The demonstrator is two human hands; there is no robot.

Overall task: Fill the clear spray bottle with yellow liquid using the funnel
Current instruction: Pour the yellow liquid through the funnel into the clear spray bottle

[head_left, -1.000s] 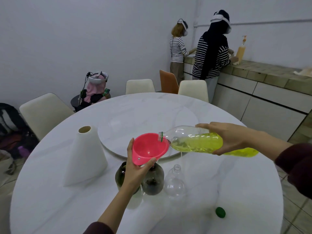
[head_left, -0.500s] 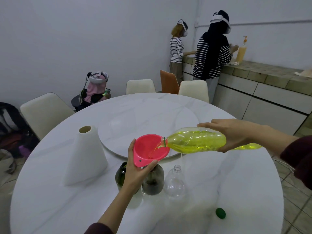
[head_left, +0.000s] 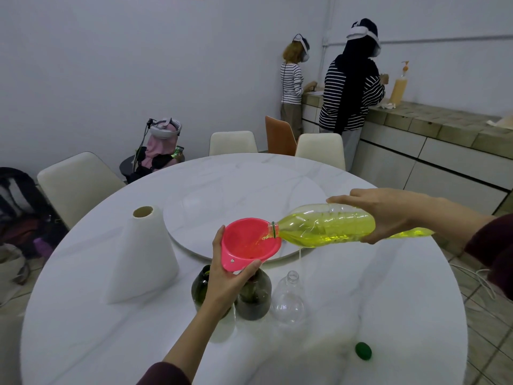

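My left hand [head_left: 226,282] grips a pink funnel [head_left: 247,243], whose spout sits in the neck of a dark green glass bottle [head_left: 255,298]. My right hand [head_left: 385,215] holds a plastic bottle of yellow liquid [head_left: 327,226] almost level, its mouth over the funnel's rim. Yellow liquid runs into the funnel. A clear empty bottle [head_left: 288,301] stands just right of the dark bottle, uncapped and untouched. A second dark green bottle [head_left: 201,287] is partly hidden behind my left hand.
A white paper roll [head_left: 141,257] stands at the left of the round marble table [head_left: 361,287]. A green cap [head_left: 363,350] lies near the right front edge. A turntable [head_left: 222,198] sits mid-table. Chairs ring the far side; two people stand at the counter [head_left: 444,123].
My right hand has tipped the yellow bottle lower toward the funnel, the liquid has reached its neck, and it now pours out. My left hand and the funnel have stayed in place.
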